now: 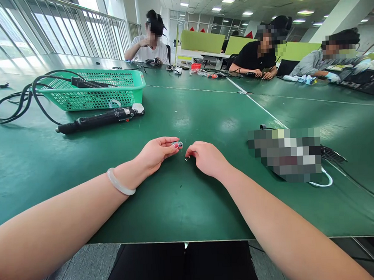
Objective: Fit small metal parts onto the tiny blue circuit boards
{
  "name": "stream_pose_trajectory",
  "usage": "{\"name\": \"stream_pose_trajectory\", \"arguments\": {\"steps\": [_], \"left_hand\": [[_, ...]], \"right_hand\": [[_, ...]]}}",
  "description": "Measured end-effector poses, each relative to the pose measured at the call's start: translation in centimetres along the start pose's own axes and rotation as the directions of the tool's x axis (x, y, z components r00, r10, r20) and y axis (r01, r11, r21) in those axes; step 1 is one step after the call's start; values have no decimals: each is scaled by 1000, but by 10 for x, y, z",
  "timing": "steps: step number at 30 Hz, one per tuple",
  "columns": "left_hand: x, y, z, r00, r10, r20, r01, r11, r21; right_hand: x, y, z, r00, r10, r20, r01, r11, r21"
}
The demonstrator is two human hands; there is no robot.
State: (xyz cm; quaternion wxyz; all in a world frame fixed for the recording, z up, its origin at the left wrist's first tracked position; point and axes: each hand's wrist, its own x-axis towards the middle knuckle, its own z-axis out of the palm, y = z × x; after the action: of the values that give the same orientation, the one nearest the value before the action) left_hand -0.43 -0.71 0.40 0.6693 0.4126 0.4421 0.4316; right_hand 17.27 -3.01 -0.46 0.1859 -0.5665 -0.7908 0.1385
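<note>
Over the middle of the green table (165, 211), my left hand (158, 153) pinches a small greyish electronic-looking part (178, 144) between thumb and fingers. Just to its right, my right hand (208, 156) is closed around the end of a tiny metal piece with a rectangular outline (187, 158). The two hands are a short gap apart, and the parts they hold do not touch. Both pieces are too small to name more exactly. A tiny dark speck (180, 186) lies on the table below the hands.
A green plastic basket (95, 96) with a black cable stands at the left. Before it lies a black electric screwdriver (102, 119). A blurred-out object (285, 156) with cables sits at the right. Across the table, several people work, one in a black shirt (251, 56).
</note>
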Motion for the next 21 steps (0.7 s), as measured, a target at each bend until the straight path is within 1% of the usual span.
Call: {"name": "stream_pose_trajectory", "arguments": {"steps": [3, 6, 10, 13, 15, 18, 21], "left_hand": [[0, 0, 0, 1000, 0, 3, 0, 1000, 14], [-1, 1, 0, 1000, 1, 4, -1, 1000, 28], [-1, 1, 0, 1000, 1, 13, -2, 999, 40], [-1, 1, -1, 1000, 1, 22, -2, 999, 44], [-1, 0, 0, 1000, -1, 22, 0, 999, 44], [-2, 1, 0, 1000, -1, 25, 0, 999, 48], [-3, 1, 1, 1000, 1, 30, -3, 998, 57]], "right_hand": [[-2, -5, -3, 1000, 27, 4, -27, 1000, -14], [-3, -7, -4, 1000, 18, 25, -18, 1000, -15], [-2, 0, -5, 999, -18, 26, 18, 999, 31], [-2, 4, -5, 1000, 26, -11, -25, 996, 84], [-2, 3, -5, 999, 48, -21, -46, 995, 83], [-1, 1, -5, 1000, 28, 3, -29, 998, 54], [-1, 4, -8, 999, 32, 1, -32, 996, 84]]}}
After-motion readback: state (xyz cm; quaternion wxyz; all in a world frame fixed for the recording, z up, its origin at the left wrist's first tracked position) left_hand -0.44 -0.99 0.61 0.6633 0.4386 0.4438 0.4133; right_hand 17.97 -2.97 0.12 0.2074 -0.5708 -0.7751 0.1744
